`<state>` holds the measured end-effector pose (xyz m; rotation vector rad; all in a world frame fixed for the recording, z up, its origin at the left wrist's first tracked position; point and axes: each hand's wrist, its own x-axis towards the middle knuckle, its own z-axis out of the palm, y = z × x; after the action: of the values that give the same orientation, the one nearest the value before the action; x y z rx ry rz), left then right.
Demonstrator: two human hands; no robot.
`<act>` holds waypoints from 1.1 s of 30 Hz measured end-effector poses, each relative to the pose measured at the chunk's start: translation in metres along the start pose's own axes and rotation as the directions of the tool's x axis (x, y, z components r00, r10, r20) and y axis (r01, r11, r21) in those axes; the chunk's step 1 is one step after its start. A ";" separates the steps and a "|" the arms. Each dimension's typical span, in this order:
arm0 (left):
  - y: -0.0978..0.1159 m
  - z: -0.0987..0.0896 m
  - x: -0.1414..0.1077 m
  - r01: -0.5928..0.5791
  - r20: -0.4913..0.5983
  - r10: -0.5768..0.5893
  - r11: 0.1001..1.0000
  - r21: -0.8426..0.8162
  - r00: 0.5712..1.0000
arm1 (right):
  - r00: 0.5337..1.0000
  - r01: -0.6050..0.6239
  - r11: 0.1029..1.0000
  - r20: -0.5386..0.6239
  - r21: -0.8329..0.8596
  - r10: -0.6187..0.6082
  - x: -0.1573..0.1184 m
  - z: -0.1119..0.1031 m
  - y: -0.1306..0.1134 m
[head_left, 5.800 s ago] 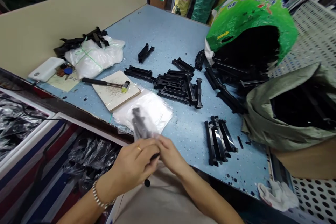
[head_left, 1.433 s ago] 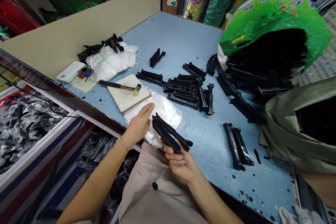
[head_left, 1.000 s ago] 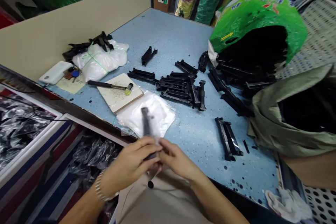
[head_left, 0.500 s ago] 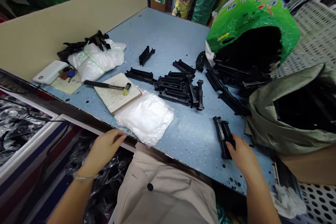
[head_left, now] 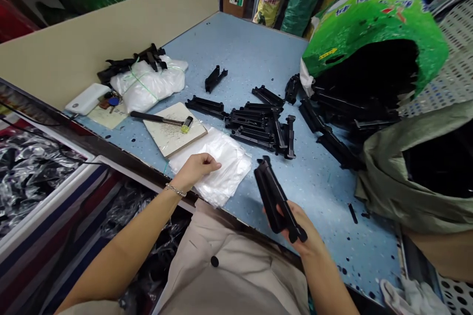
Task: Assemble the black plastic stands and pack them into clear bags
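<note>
My right hand grips a long black plastic part with a channel down its middle, raised and tilted above the table's front edge. My left hand is over a stack of thin white plastic bags, its thumb and fingertips pinched together. Whether a bag is between those fingertips cannot be made out. A loose pile of similar black parts lies just beyond the bags. Left of the bags, a hammer with a black handle rests across a pale square board.
At right, black parts spill from a green bag, beside an open grey-green sack. A tied clear plastic bundle, a white device and keys lie at left. A cream panel edges the blue table.
My right hand has lifted the black part off the table and brought it left. My left hand has moved from the table's edge forward and right, over the bags. The view has shifted slightly.
</note>
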<state>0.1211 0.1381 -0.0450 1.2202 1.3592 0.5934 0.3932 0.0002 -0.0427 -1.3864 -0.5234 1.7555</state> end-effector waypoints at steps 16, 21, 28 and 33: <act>-0.011 -0.003 -0.008 -0.297 -0.150 0.363 0.893 0.338 0.920 | 0.791 -0.524 0.728 0.569 0.442 0.223 0.039 0.057 0.015; -0.005 0.007 -0.024 -0.445 0.038 0.635 0.496 0.745 0.771 | 0.812 -0.489 0.757 0.544 0.433 0.213 0.049 0.076 0.017; 0.009 0.045 -0.090 -0.736 0.340 0.675 0.465 0.493 0.655 | 0.993 0.061 0.986 0.089 0.155 -0.075 0.052 0.099 0.018; 0.025 0.020 -0.122 -0.664 0.309 0.602 0.554 0.502 0.736 | 0.915 0.266 0.946 0.356 -0.184 -0.188 0.017 0.103 0.002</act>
<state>0.1237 0.0316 0.0220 2.2879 0.9943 0.6034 0.2953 0.0293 -0.0223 -1.1226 -1.0614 1.7841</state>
